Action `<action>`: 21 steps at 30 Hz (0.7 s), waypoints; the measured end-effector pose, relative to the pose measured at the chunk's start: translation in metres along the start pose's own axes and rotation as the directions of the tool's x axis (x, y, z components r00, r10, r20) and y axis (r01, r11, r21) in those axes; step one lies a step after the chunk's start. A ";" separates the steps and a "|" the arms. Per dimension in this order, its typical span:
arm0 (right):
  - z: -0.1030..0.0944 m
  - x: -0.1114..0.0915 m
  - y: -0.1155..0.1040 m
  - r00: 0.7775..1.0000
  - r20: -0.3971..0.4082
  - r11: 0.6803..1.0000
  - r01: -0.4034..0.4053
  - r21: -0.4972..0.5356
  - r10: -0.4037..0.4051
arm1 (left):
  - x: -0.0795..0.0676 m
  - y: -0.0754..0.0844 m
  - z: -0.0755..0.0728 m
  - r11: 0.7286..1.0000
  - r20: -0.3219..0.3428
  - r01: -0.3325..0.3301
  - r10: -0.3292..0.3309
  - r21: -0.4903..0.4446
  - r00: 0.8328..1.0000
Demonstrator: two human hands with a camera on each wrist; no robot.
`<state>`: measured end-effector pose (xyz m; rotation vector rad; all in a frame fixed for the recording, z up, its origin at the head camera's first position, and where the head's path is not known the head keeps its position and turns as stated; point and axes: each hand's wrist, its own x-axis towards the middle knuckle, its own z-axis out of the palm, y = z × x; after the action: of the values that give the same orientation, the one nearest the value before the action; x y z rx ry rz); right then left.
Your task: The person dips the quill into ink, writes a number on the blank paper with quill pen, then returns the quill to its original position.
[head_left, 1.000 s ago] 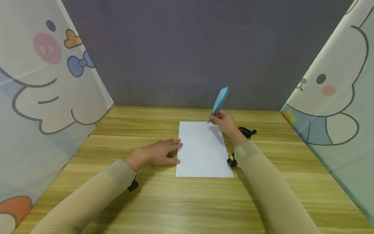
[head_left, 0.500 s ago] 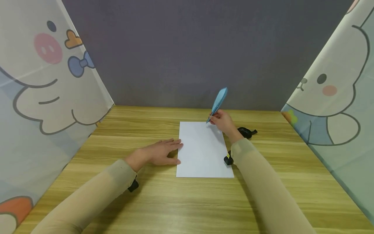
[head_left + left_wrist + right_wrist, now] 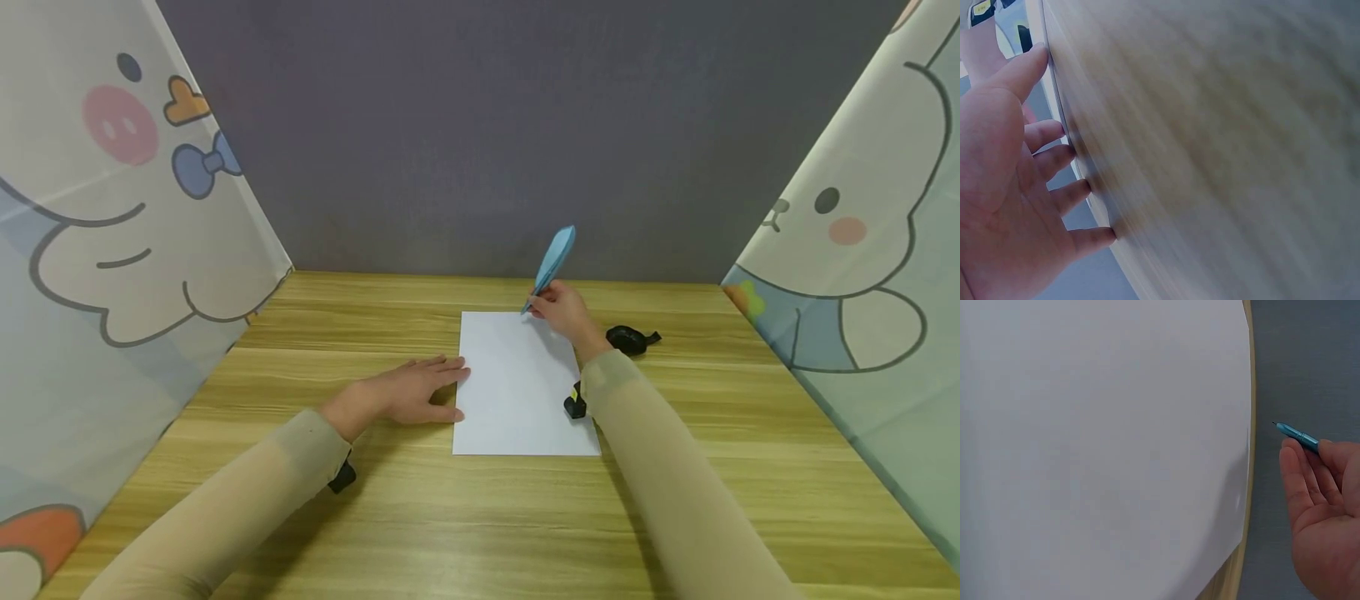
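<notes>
A blank white sheet of paper (image 3: 517,383) lies on the wooden table. My left hand (image 3: 408,393) rests at its left edge, fingers spread and fairly straight, with thumb and fingertips touching down there. At the far edge of the sheet, my right hand (image 3: 566,308) pinches a blue feather-shaped pen (image 3: 555,254) between thumb and fingers. The pen leans, its broad end up and to the right and its point down near the top edge. In the right wrist view the bare tip of the pen (image 3: 1297,436) shows, apart from the paper in that view.
A black oval object with a short tab (image 3: 628,340) lies on the table beyond my right wrist. Small black devices (image 3: 576,402) hang below both sleeves. A dark grey panel (image 3: 480,142) stands behind the table (image 3: 480,525), with cartoon-printed cloth (image 3: 847,217) on both sides.
My right hand has shifted a little to the left along the paper's far edge, carrying the feather-shaped pen. The left hand and the sheet have stayed in place.
</notes>
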<state>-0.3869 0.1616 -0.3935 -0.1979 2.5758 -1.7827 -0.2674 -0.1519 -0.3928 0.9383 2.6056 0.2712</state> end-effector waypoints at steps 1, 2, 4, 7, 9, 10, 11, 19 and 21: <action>0.001 0.001 0.001 1.000 -0.003 1.000 0.002 0.000 -0.002 | 0.000 0.000 0.000 1.000 0.000 0.000 0.000 0.001 1.000; 0.002 0.002 0.002 1.000 -0.006 1.000 0.003 -0.005 -0.003 | 0.000 0.000 0.000 1.000 0.000 -0.001 0.001 0.003 1.000; 0.003 0.004 0.004 1.000 -0.014 1.000 0.004 -0.007 -0.004 | 0.000 0.000 0.001 1.000 0.002 -0.001 0.001 0.005 1.000; 0.005 0.004 0.006 1.000 -0.022 1.000 0.010 -0.023 -0.010 | -0.001 0.000 0.001 1.000 0.000 -0.003 0.003 0.004 1.000; 0.006 0.004 0.006 1.000 -0.025 0.999 0.015 -0.031 -0.016 | 0.000 0.000 0.000 1.000 -0.004 -0.006 0.006 0.002 1.000; 0.006 0.003 0.006 0.999 -0.027 0.999 0.017 -0.035 -0.018 | 0.000 0.000 0.000 1.000 -0.005 -0.007 0.007 0.001 1.000; 0.006 0.003 0.006 0.999 -0.028 0.999 0.017 -0.032 -0.018 | 0.000 0.000 0.000 1.000 -0.007 -0.008 0.008 0.001 1.000; 0.004 0.006 0.006 0.999 -0.045 0.999 -0.012 -0.037 0.010 | 0.000 -0.001 0.001 1.000 -0.009 -0.013 0.013 -0.001 1.000; 0.004 0.007 0.006 0.999 -0.044 0.999 -0.018 -0.035 0.016 | 0.000 -0.001 0.001 1.000 -0.010 -0.012 0.012 -0.005 1.000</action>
<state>-0.3942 0.1595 -0.3999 -0.1375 2.6320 -1.7567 -0.2674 -0.1523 -0.3941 0.9539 2.6076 0.2865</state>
